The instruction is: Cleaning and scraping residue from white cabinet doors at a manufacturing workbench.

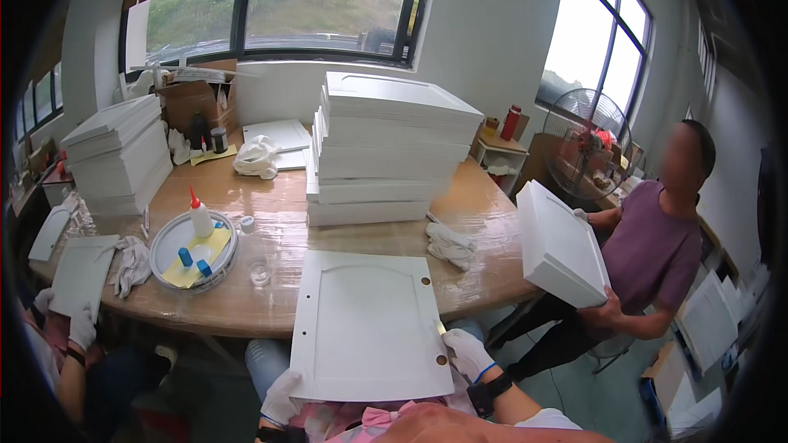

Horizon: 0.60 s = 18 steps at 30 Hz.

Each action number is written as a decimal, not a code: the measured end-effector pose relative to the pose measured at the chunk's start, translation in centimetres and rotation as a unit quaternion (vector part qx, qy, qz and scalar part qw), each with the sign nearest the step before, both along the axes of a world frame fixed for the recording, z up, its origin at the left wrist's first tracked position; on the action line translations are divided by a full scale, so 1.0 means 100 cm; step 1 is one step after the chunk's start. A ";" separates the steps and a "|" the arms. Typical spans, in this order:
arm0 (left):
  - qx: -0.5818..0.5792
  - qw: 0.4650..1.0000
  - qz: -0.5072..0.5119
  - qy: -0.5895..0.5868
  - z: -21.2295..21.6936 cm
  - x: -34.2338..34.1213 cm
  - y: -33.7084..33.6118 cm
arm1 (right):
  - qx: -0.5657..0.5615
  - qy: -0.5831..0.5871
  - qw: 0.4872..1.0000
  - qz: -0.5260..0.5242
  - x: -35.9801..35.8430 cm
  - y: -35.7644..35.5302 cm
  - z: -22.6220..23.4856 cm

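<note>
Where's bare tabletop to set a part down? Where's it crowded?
Bare: table between the left stack and crumpled bag, beyond the round lid. Also right of the tall stack, beyond the white cloth. Crowded: the lid, with bottle and blue pieces; the window side, around the cardboard box. Front middle: hidden by the panel.

From the left of two cameras worn on your head, one wide fisheye view looks down and outward, upright and unmirrored. Nearest the lens, at the bottom edge, is a pink bow point(382, 417). Just beyond come your left hand point(281, 398), your right hand point(469, 354) and a white arched-border panel point(365, 328), seen from above. The brown worktable point(386, 242) spans the middle distance; a wide window point(328, 8) stands farther off, at the top. Straight edges bend toward the dark, rounded rim.
</note>
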State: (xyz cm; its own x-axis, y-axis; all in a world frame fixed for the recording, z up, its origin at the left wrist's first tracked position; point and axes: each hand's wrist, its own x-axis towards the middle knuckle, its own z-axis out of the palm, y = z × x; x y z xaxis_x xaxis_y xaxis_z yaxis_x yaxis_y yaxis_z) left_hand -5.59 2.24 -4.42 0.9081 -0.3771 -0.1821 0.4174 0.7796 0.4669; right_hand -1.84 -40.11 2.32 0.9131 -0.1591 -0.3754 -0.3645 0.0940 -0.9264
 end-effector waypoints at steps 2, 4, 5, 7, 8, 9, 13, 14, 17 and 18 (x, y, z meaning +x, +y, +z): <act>0.018 1.000 -0.002 -0.018 -0.002 -0.001 0.004 | 0.019 -0.016 1.000 -0.003 -0.001 -0.002 -0.006; 0.036 0.999 0.003 -0.039 0.000 -0.003 0.004 | 0.018 -0.015 1.000 0.003 0.000 -0.003 -0.007; 0.038 0.999 0.003 -0.039 0.002 -0.004 0.004 | 0.019 -0.013 1.000 0.006 0.000 -0.001 -0.005; 0.042 0.998 0.018 -0.038 0.009 -0.003 0.002 | 0.019 -0.019 1.000 0.010 0.001 -0.005 -0.006; 0.046 0.998 0.014 -0.039 0.010 -0.003 0.001 | 0.017 -0.024 0.999 0.012 0.001 -0.008 -0.008; 0.043 0.998 0.018 -0.034 0.011 -0.003 0.000 | 0.021 -0.025 0.999 0.008 0.002 -0.014 -0.018; 0.046 0.998 0.040 -0.016 0.016 -0.004 -0.006 | -0.029 -0.085 0.994 0.055 0.005 -0.018 -0.029; 0.049 0.998 0.040 -0.016 0.019 -0.006 -0.007 | 0.031 -0.037 0.999 0.023 0.003 -0.014 -0.020; 0.048 0.997 0.056 -0.008 0.020 -0.008 -0.008 | 0.015 -0.053 0.997 0.046 -0.001 -0.012 -0.009; 0.050 0.997 0.051 -0.021 0.013 -0.005 -0.006 | 0.017 -0.050 0.997 0.049 -0.002 -0.010 -0.005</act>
State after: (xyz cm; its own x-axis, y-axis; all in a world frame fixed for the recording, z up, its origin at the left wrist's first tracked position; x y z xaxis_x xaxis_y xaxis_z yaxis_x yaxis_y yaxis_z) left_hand -6.07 1.69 -3.09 0.9482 -0.2651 -0.1749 0.3172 0.7660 0.5592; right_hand -2.02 -41.09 1.80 0.9566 -0.0555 -0.2861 -0.2803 0.0933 -0.9554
